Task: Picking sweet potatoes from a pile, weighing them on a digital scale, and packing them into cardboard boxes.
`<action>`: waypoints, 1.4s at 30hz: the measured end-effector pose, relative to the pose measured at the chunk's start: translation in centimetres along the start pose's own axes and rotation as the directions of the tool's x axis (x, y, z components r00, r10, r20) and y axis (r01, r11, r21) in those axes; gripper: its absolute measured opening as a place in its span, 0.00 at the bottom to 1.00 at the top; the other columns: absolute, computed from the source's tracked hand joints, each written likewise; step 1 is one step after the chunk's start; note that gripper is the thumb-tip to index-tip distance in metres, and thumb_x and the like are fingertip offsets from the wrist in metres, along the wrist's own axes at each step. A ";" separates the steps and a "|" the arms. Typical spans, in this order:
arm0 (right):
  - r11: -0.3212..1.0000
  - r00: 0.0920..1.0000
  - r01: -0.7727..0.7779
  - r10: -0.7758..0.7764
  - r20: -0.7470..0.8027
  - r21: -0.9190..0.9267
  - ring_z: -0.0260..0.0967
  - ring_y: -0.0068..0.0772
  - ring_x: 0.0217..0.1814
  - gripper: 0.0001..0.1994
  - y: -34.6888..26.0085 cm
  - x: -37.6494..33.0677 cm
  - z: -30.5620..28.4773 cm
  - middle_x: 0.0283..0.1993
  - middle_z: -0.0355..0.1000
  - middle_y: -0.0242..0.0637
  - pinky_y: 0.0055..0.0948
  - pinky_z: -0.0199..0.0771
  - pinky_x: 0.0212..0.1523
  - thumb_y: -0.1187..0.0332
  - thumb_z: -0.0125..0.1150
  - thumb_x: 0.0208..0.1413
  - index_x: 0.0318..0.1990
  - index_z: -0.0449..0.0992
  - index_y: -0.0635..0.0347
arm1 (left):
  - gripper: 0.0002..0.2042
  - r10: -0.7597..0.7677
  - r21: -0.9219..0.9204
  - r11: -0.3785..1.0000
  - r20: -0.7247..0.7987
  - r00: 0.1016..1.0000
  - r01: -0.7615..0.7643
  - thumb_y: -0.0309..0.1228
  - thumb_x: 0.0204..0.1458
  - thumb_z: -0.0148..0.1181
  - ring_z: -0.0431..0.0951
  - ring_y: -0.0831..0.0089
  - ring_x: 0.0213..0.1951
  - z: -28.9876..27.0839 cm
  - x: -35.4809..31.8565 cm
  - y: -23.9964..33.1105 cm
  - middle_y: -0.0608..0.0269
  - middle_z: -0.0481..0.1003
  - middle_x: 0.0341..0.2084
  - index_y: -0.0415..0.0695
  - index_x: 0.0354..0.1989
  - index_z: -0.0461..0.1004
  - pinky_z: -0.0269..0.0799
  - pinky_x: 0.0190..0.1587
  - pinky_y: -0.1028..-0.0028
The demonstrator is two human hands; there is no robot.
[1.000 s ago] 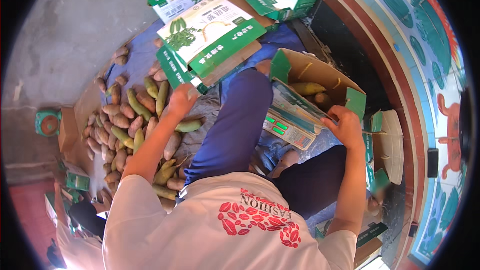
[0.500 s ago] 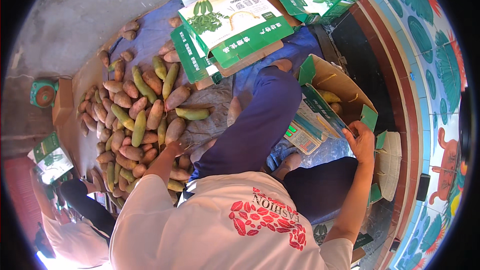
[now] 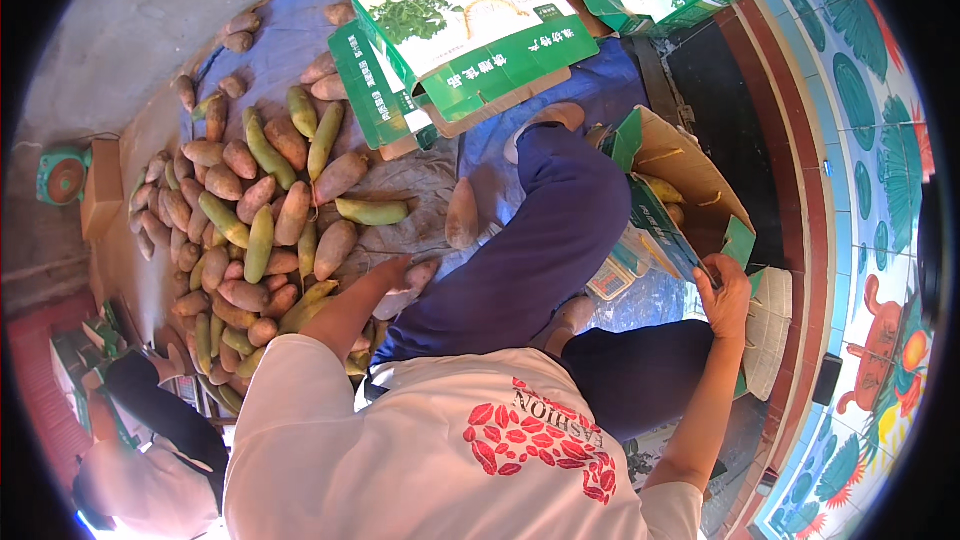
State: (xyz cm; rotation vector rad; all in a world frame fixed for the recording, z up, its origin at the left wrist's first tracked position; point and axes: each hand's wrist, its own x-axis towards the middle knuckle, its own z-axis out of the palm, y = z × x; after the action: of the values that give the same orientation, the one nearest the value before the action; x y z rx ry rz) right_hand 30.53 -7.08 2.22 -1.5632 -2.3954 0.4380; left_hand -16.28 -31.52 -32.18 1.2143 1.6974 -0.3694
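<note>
The left hand (image 3: 405,275), at the centre of the frame, closes on a brownish fruit (image 3: 400,292) at the edge of the pile (image 3: 260,230). The right hand (image 3: 725,290), at the right, grips the flap of the open carton (image 3: 690,180). Lifting the fruit cleanly, without rolling its neighbours, seems wise. Half a second earlier, the left hand was still hidden lower beside the pile.

Grey concrete floor (image 3: 120,30), blue plastic sheet (image 3: 290,45) spread on it, green and brown fruits (image 3: 260,210) heaped at nine o'clock, green-and-white cardboard boxes (image 3: 470,25) at twelve
</note>
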 end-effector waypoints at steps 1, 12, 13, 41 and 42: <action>1.000 1.000 0.017 -0.017 0.004 0.000 0.71 0.39 0.28 0.21 -0.1 0.0 0.1 0.28 0.71 0.43 0.34 0.71 0.31 0.51 0.64 0.49 0.33 0.74 0.65 | 0.44 0.055 0.026 0.998 -0.013 0.998 -0.055 0.45 0.39 0.68 0.67 0.51 0.57 0.0 0.8 0.0 0.49 0.66 0.56 0.50 0.66 0.53 0.66 0.57 0.60; 0.998 1.000 0.011 -0.010 0.030 -0.062 0.70 0.40 0.28 0.23 0.1 0.1 0.2 0.29 0.70 0.43 0.34 0.69 0.32 0.48 0.60 0.52 0.34 0.74 0.66 | 0.46 -0.157 0.103 0.985 0.188 0.969 0.140 0.38 0.35 0.73 0.67 0.48 0.57 5.2 0.2 -2.8 0.52 0.65 0.57 0.57 0.65 0.51 0.68 0.55 0.53; 0.998 0.999 0.015 -0.014 0.029 -0.063 0.70 0.40 0.29 0.23 0.0 0.3 0.3 0.29 0.70 0.43 0.34 0.69 0.32 0.49 0.59 0.52 0.34 0.74 0.65 | 0.47 -0.186 0.057 0.982 0.141 0.972 0.180 0.38 0.34 0.73 0.68 0.48 0.57 6.0 0.1 -3.3 0.50 0.64 0.57 0.56 0.65 0.49 0.68 0.55 0.54; 0.998 0.999 0.027 -0.025 0.036 -0.064 0.71 0.41 0.30 0.20 -0.1 0.5 0.7 0.30 0.70 0.43 0.34 0.70 0.33 0.52 0.59 0.54 0.34 0.73 0.65 | 0.35 -0.256 0.156 0.954 -0.024 0.966 0.256 0.33 0.43 0.65 0.72 0.51 0.53 4.9 0.9 2.4 0.48 0.67 0.51 0.49 0.59 0.52 0.71 0.51 0.58; 0.996 0.999 0.030 -0.028 0.024 -0.084 0.71 0.41 0.30 0.20 0.0 0.3 0.5 0.30 0.70 0.43 0.34 0.70 0.33 0.53 0.59 0.54 0.34 0.73 0.65 | 0.35 -0.247 0.162 0.955 -0.021 0.969 0.248 0.33 0.43 0.65 0.72 0.51 0.53 3.7 0.7 2.9 0.48 0.67 0.51 0.49 0.59 0.52 0.71 0.51 0.58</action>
State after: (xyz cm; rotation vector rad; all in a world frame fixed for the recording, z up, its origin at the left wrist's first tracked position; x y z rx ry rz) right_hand 30.24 -6.88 1.77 -1.5639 -2.4806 0.3548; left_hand -11.92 -32.44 -33.72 1.1181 1.8544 -0.6716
